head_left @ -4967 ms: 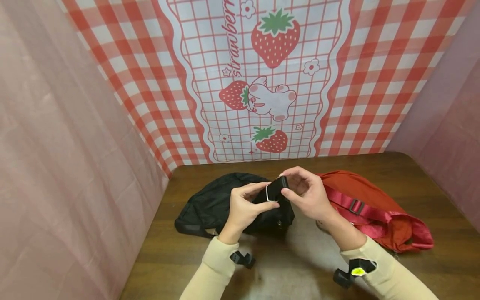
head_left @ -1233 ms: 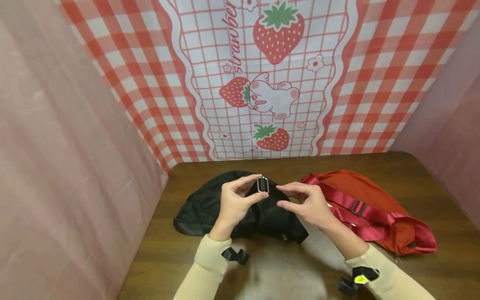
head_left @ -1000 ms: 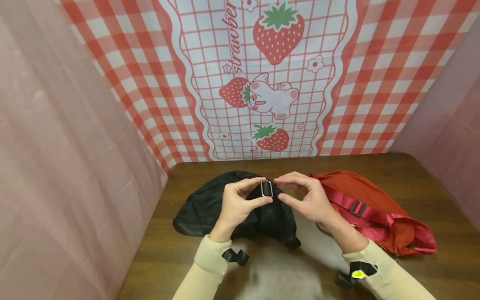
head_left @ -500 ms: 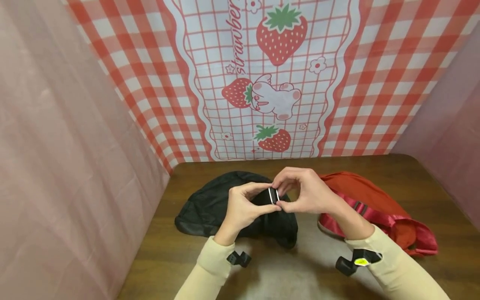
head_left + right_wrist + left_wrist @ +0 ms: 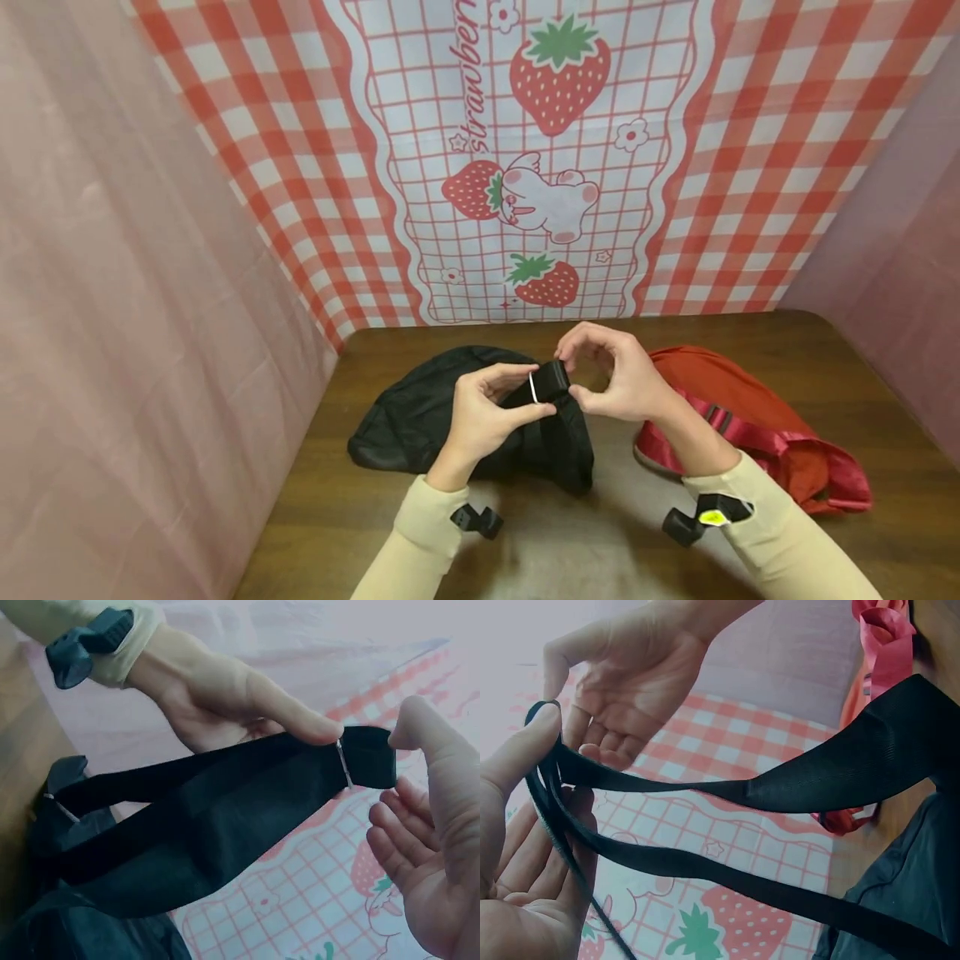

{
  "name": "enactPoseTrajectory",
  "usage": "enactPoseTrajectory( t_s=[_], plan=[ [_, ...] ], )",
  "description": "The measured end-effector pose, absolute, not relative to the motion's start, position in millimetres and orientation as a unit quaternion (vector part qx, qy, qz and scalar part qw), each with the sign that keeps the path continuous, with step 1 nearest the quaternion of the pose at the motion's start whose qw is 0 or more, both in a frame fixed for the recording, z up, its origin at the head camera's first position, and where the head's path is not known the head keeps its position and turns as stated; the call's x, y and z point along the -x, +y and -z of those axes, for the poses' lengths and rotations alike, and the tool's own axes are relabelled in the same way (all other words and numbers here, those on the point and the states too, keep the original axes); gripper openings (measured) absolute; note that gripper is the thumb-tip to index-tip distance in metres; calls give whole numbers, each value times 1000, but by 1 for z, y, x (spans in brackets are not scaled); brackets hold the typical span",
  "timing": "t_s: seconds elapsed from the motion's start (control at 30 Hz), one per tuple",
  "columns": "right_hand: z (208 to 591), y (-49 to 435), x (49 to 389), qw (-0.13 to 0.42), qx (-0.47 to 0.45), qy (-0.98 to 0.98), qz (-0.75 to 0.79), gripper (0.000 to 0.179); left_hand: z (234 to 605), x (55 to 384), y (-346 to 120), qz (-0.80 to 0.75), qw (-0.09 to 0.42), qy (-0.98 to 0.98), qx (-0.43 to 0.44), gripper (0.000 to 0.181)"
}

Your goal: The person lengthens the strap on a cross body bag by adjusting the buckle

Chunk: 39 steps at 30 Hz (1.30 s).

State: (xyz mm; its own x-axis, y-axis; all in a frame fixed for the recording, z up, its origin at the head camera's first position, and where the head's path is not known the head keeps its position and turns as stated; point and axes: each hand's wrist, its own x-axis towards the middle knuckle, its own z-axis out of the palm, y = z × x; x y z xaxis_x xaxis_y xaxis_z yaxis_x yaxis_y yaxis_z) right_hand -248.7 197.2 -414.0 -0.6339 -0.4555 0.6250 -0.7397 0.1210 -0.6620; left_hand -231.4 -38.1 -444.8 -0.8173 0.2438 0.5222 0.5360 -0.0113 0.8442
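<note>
My left hand (image 5: 480, 417) pinches a silver-rimmed strap slider (image 5: 533, 387) between thumb and fingers. A short loop of black webbing strap (image 5: 554, 380) sticks out of the slider toward the right. My right hand (image 5: 626, 375) has its thumb and fingertips at the end of this loop, pinching its edges. In the right wrist view the strap (image 5: 202, 832) runs from the slider (image 5: 344, 763) back to the bag in separate lengths. The black bag (image 5: 420, 408) lies on the table below the left hand, partly hidden by it.
On the right of the wooden table (image 5: 315, 500) lies a red bag (image 5: 697, 371) with a pinkish-red strap (image 5: 750, 433), partly behind the right forearm. A strawberry-print cloth (image 5: 555, 192) hangs at the back, and a pink curtain (image 5: 150, 333) at the left.
The right hand was apart from the slider, then closed in on it, and now has moved slightly right with the strap loop drawn out. The slider has turned from facing the camera to edge-on.
</note>
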Motion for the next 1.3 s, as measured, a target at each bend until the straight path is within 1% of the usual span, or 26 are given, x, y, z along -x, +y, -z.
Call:
enactPoseTrajectory(
  t_s=[0.17, 0.23, 0.3, 0.47, 0.57, 0.67, 0.73, 0.83, 0.97, 1.03, 1.13, 1.3],
  plan=[
    [415, 193, 249, 144, -398, -774, -471, 49, 444, 231, -37, 652, 105, -699, 273, 47],
    [414, 191, 248, 152, -394, -779, -463, 44, 444, 230, -36, 654, 101, -698, 272, 47],
    [413, 190, 246, 158, -388, -775, -474, 40, 444, 230, -35, 655, 98, -699, 269, 47],
    [412, 191, 242, 150, -371, -741, -540, 40, 449, 232, -36, 659, 88, -699, 262, 46],
    [415, 190, 242, 145, -353, -741, -552, 48, 449, 234, -38, 666, 91, -694, 259, 45],
    [422, 188, 241, 143, -329, -773, -523, 60, 448, 236, -41, 674, 103, -687, 253, 44],
    [429, 184, 239, 142, -319, -795, -497, 63, 447, 238, -42, 678, 110, -683, 246, 44],
    [437, 175, 234, 161, -303, -821, -457, 56, 447, 238, -44, 683, 117, -679, 240, 43],
    [440, 162, 227, 206, -274, -845, -410, 42, 446, 239, -44, 687, 117, -676, 238, 43],
    [439, 159, 225, 213, -264, -852, -398, 38, 445, 239, -44, 686, 117, -678, 237, 43],
    [438, 160, 224, 185, -258, -861, -397, 34, 444, 239, -47, 681, 121, -683, 233, 43],
    [438, 172, 222, 101, -257, -869, -410, 36, 446, 238, -48, 684, 115, -682, 232, 46]
  ],
)
